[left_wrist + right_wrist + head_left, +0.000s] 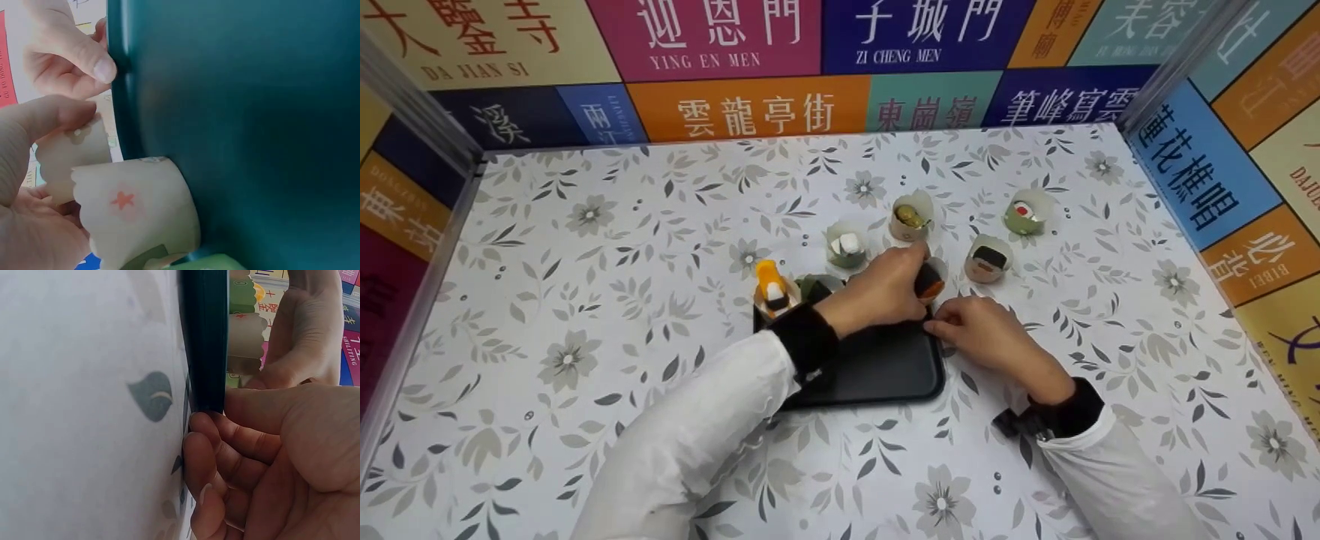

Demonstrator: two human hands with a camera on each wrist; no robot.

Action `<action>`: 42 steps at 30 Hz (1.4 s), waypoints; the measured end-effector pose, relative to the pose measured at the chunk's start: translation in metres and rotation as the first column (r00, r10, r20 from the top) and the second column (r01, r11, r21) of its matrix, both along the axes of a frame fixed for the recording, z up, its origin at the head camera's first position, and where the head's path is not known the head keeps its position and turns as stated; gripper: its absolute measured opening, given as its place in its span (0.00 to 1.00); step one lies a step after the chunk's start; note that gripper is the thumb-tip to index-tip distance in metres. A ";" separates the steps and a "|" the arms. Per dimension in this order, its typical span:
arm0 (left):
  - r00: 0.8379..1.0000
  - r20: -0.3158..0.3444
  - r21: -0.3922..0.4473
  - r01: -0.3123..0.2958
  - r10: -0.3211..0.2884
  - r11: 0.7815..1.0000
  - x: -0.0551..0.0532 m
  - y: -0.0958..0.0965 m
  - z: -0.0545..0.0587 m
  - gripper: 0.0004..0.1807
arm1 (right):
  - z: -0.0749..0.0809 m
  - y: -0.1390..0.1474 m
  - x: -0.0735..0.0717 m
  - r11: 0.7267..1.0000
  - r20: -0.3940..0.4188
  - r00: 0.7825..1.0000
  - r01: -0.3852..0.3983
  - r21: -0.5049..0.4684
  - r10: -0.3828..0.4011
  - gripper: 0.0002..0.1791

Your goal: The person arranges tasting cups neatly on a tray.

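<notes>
My left hand (pixel 881 292) grips a paper baking cup (pixel 76 149) with a scalloped rim, at the far right part of the dark tray (pixel 889 367). Dark and orange contents (pixel 931 283) show in that cup. My right hand (pixel 997 341) pinches the tray's right edge, thumb on top and fingers low against the tabletop in the right wrist view. On the tray, beside my left hand, stands another paper cup (pixel 138 208) with a red star print. A cup with a yellow-orange piece (pixel 772 289) sits at the tray's far left corner; my left forearm hides part of the tray.
Beyond the tray stand paper cups: one with white contents (pixel 847 246), one with yellow-green contents (pixel 912 216), one with a black top (pixel 988 259) and a green one (pixel 1027 214). Lettered panels (pixel 750 109) wall the flowered table (pixel 585 300).
</notes>
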State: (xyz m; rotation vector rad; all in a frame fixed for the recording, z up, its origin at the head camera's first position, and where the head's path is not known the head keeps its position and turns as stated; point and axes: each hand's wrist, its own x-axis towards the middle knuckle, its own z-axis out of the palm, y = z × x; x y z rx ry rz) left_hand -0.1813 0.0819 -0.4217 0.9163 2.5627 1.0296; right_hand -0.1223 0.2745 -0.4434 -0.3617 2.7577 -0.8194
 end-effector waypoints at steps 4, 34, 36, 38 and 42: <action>1.000 -0.021 -0.027 0.017 -0.018 0.999 0.001 0.000 -0.003 0.27 | 0.000 0.000 0.000 1.000 0.005 1.000 -0.001 0.003 0.001 0.12; 0.996 -0.064 -0.147 0.058 -0.068 0.987 -0.001 -0.011 0.007 0.38 | 0.002 -0.001 0.002 1.000 -0.015 1.000 -0.001 -0.002 0.001 0.13; 0.996 -0.069 -0.129 0.048 -0.058 0.990 0.000 -0.015 0.012 0.41 | 0.002 -0.001 0.002 1.000 -0.006 1.000 0.002 0.005 -0.002 0.13; 0.996 -0.075 -0.096 0.035 -0.043 0.995 0.001 -0.019 0.018 0.44 | 0.001 -0.001 0.001 1.000 0.000 1.000 0.005 0.010 -0.005 0.13; 0.995 -0.099 -0.011 0.015 -0.016 1.000 0.007 -0.031 0.031 0.45 | 0.001 0.000 0.000 1.000 0.015 1.000 0.011 0.014 -0.011 0.13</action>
